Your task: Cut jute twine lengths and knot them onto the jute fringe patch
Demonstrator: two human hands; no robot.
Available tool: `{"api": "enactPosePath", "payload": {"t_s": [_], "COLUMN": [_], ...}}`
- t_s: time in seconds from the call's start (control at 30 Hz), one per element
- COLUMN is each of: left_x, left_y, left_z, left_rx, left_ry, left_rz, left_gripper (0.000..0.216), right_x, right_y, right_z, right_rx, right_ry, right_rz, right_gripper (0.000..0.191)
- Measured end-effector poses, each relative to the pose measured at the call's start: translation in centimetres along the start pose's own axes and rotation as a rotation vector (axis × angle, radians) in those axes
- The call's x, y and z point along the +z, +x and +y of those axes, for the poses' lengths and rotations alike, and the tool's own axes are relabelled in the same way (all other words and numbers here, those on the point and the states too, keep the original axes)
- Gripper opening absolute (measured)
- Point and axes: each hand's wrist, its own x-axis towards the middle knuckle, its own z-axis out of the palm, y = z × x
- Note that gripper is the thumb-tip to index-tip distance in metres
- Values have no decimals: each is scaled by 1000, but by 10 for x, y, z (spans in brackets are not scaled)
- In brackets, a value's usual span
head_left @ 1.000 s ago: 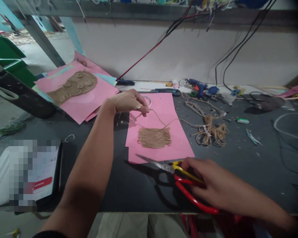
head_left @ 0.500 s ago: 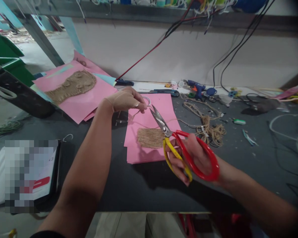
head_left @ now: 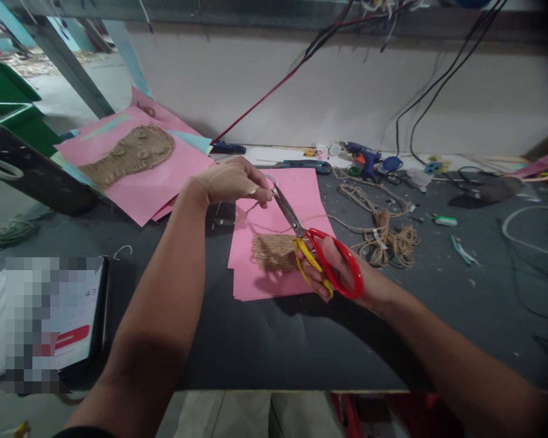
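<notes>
Pinching the twine (head_left: 322,216) in the left hand (head_left: 231,182), over the far-left part of the pink paper (head_left: 308,188). Grasping the scissors (head_left: 296,228) in the right hand (head_left: 342,277), blade tips just beside the left fingertips, close to the twine.

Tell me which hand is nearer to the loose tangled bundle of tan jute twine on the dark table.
Right. The right hand, gripping red-and-yellow scissors, sits just left of the bundle; the left hand pinches a strand farther left, across the pink paper.

Red-and-yellow-handled scissors (head_left: 300,233) sat mid-frame, blades angled up-left, tips meeting a thin jute twine (head_left: 249,211) strand left of centre.
</notes>
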Motion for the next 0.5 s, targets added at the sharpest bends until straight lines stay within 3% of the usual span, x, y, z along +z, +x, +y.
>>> {"api": "enactPosePath", "payload": {"t_s": [0.2, 0.5], "left_x": [9, 12], "left_y": [7, 10], "left_z": [3, 3], "left_rx": [9, 43], "left_ry": [-6, -6], "left_rz": [-59, -61], "left_gripper": [15, 16], "right_x": [4, 6], "right_y": [2, 2], "right_z": [10, 12], "right_rx": [-62, -29], "right_ry": [-109, -132], "right_rz": [170, 197], "right_gripper": [58, 59]}}
